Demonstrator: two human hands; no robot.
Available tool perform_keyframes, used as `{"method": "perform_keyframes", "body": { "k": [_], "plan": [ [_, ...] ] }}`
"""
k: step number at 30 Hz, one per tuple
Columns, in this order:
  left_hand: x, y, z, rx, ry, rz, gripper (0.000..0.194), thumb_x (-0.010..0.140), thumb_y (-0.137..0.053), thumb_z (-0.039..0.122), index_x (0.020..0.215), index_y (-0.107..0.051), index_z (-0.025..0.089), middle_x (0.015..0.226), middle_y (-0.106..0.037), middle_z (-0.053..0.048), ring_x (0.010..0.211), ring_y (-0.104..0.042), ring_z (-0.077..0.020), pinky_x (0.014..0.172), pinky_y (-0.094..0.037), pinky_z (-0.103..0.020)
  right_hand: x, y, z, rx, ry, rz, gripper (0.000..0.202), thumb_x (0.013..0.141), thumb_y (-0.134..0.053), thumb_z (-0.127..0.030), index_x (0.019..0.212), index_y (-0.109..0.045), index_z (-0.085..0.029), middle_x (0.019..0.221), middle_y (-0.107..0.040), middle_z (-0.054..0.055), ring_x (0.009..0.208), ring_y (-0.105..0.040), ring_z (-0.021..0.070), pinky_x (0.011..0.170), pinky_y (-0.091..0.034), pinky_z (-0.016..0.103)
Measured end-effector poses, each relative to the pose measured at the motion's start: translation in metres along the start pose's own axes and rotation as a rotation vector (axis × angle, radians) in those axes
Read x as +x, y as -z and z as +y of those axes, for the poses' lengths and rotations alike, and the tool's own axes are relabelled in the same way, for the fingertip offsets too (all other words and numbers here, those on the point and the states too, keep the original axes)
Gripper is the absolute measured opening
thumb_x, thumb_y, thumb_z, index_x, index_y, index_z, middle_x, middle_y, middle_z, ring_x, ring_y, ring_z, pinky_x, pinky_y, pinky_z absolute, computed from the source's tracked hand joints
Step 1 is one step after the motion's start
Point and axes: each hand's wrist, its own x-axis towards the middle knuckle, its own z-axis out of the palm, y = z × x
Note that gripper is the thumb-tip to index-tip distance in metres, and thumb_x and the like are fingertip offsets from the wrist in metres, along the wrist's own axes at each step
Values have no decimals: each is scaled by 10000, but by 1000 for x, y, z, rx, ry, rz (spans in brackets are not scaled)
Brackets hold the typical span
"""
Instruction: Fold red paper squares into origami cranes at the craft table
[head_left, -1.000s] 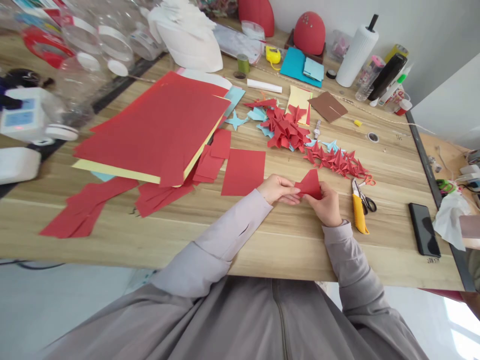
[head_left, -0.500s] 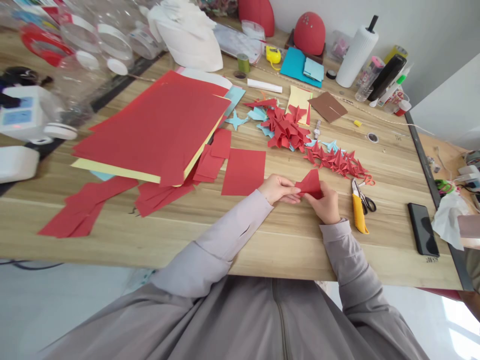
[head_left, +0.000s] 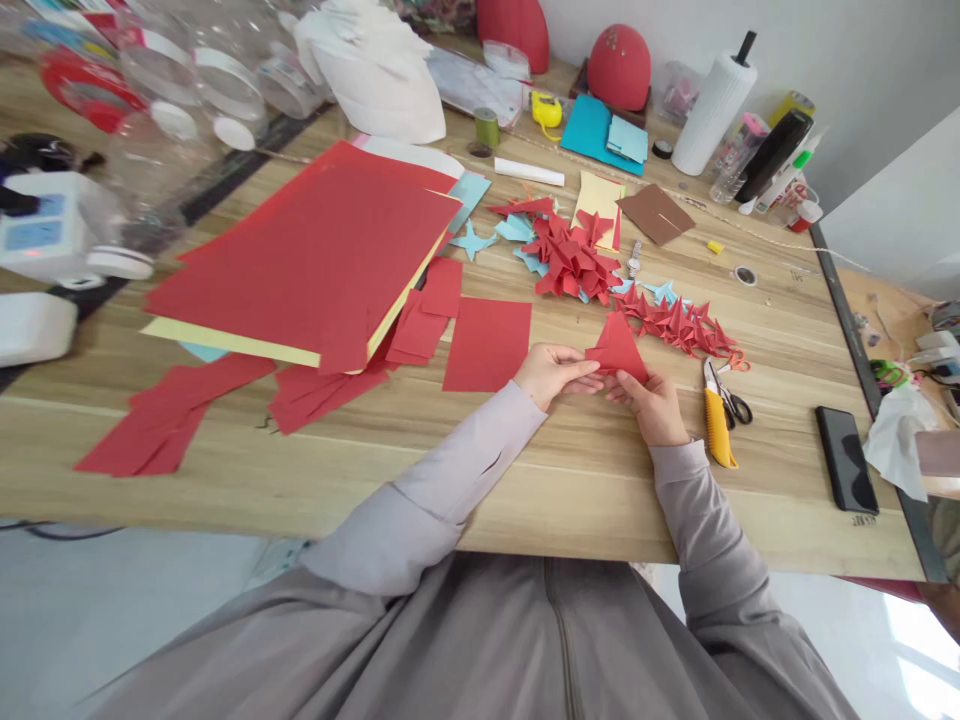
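- Tabletop of pale, streaked wood (head_left: 585, 505) lay beneath the work, and its flat surface on the near side of a flat, square sheet of red paper (head_left: 487, 345) seemed the best backing for pressing a crease.
- A broad stack of red and yellow paper sheets (head_left: 315, 250) spread left of that square, out of the fingers' way.
- A jumbled heap of folded red and light-blue paper pieces (head_left: 574, 262) sat beyond the square, to its right.
- A row of pointed red folded-paper pieces (head_left: 679, 322) ran farther right of the square, near enough that knuckles probably needed care around the tips.
- The bare left hand (head_left: 551, 375), just right of the square, pinched the paper's left corner between thumb and fingers; a steady, light pinch there would likely have kept the layers aligned.
- The bare right hand (head_left: 656, 405), farther right of the square, was closed on the lower right edge, some fingers hidden; its thumb seemed best placed to smooth the fold.
- The small, roughly triangular piece of folded red paper (head_left: 616, 345) was right of the square, between both hands, peak pointing away; matching edges before firm pressure seemed wise.
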Motion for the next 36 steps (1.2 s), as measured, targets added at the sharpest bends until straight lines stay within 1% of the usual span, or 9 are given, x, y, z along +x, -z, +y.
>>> {"method": "perform_keyframes", "body": {
  "k": [3, 7, 10, 13, 18, 23, 29, 32, 36],
  "plan": [
    [-1, -2, -1, -3, -26, 1, 258, 588, -834, 208, 670, -631, 70, 620, -702, -93, 584, -695, -193, 626, -596, -307, -2, -3, 0, 29, 11, 2, 317, 654, -776, -390, 858, -645, -185, 779, -723, 25, 635, -658, 150, 597, -523, 270],
    [-3, -7, -4, -4, -71, -1, 301, 552, -851, 233, 666, -620, 78, 619, -701, -85, 600, -698, -210, 669, -596, -353, -1, -6, 1, 69, 63, 56, 414, 608, -815, -343, 944, -613, -212, 843, -727, 6, 704, -672, 163, 632, -542, 286],
    [-4, -10, -6, 9, -91, -28, 346, 519, -864, 280, 655, -614, 83, 618, -702, -82, 629, -703, -220, 719, -592, -383, 1, -5, 3, 17, 120, 88, 436, 576, -833, -317, 937, -617, -203, 850, -726, 2, 718, -668, 163, 666, -548, 298],
    [-5, -10, -7, 37, -86, -76, 366, 529, -856, 333, 673, -633, 81, 643, -710, -88, 657, -706, -223, 747, -588, -392, 1, -4, 1, 1, 117, 103, 447, 562, -836, -328, 932, -627, -190, 872, -731, 19, 765, -674, 181, 729, -552, 329],
    [-4, -5, -5, 31, -55, -181, 346, 583, -826, 362, 717, -679, 78, 707, -728, -114, 689, -710, -226, 699, -594, -362, 0, -3, -6, 0, 98, 122, 428, 556, -832, -359, 894, -634, -185, 786, -724, 10, 675, -661, 168, 681, -552, 322],
    [-3, 0, -2, 94, -14, -247, 390, 521, -859, 290, 806, -710, 70, 732, -733, -111, 688, -707, -206, 679, -594, -320, 0, -1, -9, -47, 82, 58, 396, 553, -835, -344, 866, -647, -190, 758, -720, 0, 635, -649, 160, 643, -544, 315],
    [-2, 2, -1, 219, -17, -253, 365, 443, -885, 210, 721, -696, 69, 635, -710, -75, 606, -691, -180, 606, -590, -277, -2, 2, -7, -125, 83, -56, 453, 561, -836, -333, 940, -621, -207, 853, -724, 12, 722, -675, 187, 707, -552, 341],
    [-3, 0, 1, 200, -51, -214, 397, 442, -887, 210, 756, -692, 67, 640, -710, -73, 598, -691, -187, 612, -594, -297, -2, 3, -6, -122, 121, -26, 488, 590, -823, -357, 996, -585, -225, 852, -715, 2, 711, -669, 171, 693, -542, 321],
    [-5, -4, 1, 74, -59, -137, 451, 446, -888, 250, 809, -694, 66, 705, -725, -89, 622, -698, -209, 665, -602, -349, -1, 5, -5, -5, 132, 30, 347, 710, -733, -433, 944, -577, -229, 739, -689, -18, 620, -630, 130, 608, -502, 272]
  ]
}}
